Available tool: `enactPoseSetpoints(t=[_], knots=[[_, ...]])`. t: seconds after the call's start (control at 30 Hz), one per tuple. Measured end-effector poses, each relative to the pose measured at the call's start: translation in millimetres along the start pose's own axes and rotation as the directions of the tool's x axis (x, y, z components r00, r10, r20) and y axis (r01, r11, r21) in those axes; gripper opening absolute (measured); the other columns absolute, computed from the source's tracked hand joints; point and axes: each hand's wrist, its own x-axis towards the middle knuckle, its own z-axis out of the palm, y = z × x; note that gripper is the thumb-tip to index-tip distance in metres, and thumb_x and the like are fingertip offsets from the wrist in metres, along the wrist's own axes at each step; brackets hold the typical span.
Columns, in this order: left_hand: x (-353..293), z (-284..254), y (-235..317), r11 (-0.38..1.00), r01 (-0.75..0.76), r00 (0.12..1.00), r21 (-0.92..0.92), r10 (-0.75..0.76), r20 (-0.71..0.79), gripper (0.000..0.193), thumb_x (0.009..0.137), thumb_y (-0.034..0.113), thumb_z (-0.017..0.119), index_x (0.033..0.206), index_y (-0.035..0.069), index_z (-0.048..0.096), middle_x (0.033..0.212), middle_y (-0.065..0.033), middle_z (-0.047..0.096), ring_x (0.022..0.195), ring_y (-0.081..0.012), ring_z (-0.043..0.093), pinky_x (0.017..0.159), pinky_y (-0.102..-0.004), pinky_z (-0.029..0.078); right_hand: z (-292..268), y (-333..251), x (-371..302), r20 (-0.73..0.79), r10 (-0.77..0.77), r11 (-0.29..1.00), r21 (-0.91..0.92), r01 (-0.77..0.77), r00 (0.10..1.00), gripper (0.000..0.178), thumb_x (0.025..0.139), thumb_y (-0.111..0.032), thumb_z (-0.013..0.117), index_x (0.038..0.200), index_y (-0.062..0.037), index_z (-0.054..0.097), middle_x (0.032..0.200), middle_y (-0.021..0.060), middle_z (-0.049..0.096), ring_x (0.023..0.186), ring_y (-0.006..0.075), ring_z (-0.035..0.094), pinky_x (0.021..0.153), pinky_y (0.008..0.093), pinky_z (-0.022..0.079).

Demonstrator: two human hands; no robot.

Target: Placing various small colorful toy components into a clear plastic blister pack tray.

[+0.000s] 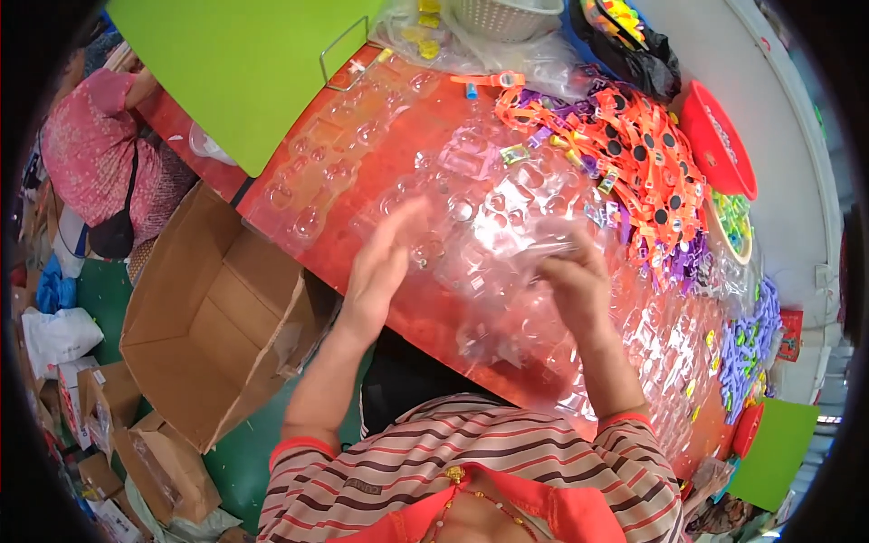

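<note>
My left hand [378, 276] is above the red table near its front edge, fingers stretched out and a little blurred, with nothing in them. My right hand [577, 279] is closed on the edge of a clear plastic blister tray [493, 271], which is smeared by motion and tilted above the table. Under and around it lie several more clear moulded trays [520, 195], overlapping and shiny with glare. Beyond my right hand is a heap of orange toy watches [647, 149] with dark round faces, purple pieces among them.
Left of me stands an open cardboard box [195, 303]. A green board [235, 63] covers the table's far left. At the back are a grey basket [509, 20] and a red basin [715, 136]. Purple-blue pieces [749, 348] lie far right. Another person [100, 154] is at far left.
</note>
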Motion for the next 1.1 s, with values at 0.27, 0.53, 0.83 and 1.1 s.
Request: enactPoseSetpoints(t=[0.27, 0.53, 0.83, 1.1], knots=[[157, 5, -100, 0.264, -0.395, 0.914, 0.88, 0.015, 0.406, 0.061, 0.094, 0.046, 0.051, 0.15, 0.025, 0.039, 0.159, -0.0169, 0.025, 0.147, -0.0419, 0.018, 0.113, -0.0641, 0.019, -74, -37, -54, -0.359, -0.268, 0.955, 0.025, 0.297, 0.894, 0.041, 0.083, 0.002, 0.051, 0.124, 0.0008, 0.052, 0.098, 0.0203, 0.069, 0.074, 0.0246, 0.067, 0.068, 0.0325, 0.053], [164, 44, -138, 0.132, -0.43, 0.874, 0.893, -0.185, 0.448, 0.069, 0.09, 0.053, 0.054, 0.151, 0.031, 0.033, 0.157, -0.0165, 0.028, 0.145, -0.0447, 0.021, 0.11, -0.0667, 0.023, -122, -28, -83, -0.425, -0.235, 0.967, -0.007, 0.257, 0.874, 0.042, 0.083, 0.0, 0.051, 0.125, 0.0029, 0.051, 0.098, 0.0213, 0.068, 0.076, 0.0245, 0.068, 0.07, 0.0309, 0.054], [161, 58, -133, 0.155, -0.438, 0.866, 0.885, -0.19, 0.462, 0.067, 0.088, 0.055, 0.056, 0.148, 0.027, 0.041, 0.154, -0.0169, 0.032, 0.143, -0.0451, 0.024, 0.109, -0.0677, 0.024, -136, -20, -45, -0.402, -0.158, 0.984, 0.011, 0.177, 0.902, 0.039, 0.085, 0.002, 0.054, 0.124, 0.0034, 0.049, 0.099, 0.0197, 0.068, 0.079, 0.0234, 0.069, 0.068, 0.03, 0.052], [200, 74, -146, 0.275, -0.295, 0.945, 0.915, -0.057, 0.322, 0.064, 0.091, 0.055, 0.053, 0.144, 0.02, 0.046, 0.154, -0.0161, 0.032, 0.142, -0.0437, 0.026, 0.107, -0.0683, 0.023, -115, -23, -24, -0.359, -0.129, 0.99, 0.0, 0.138, 0.925, 0.036, 0.084, 0.003, 0.052, 0.12, 0.0011, 0.049, 0.098, 0.0198, 0.069, 0.078, 0.0219, 0.068, 0.069, 0.0299, 0.052]])
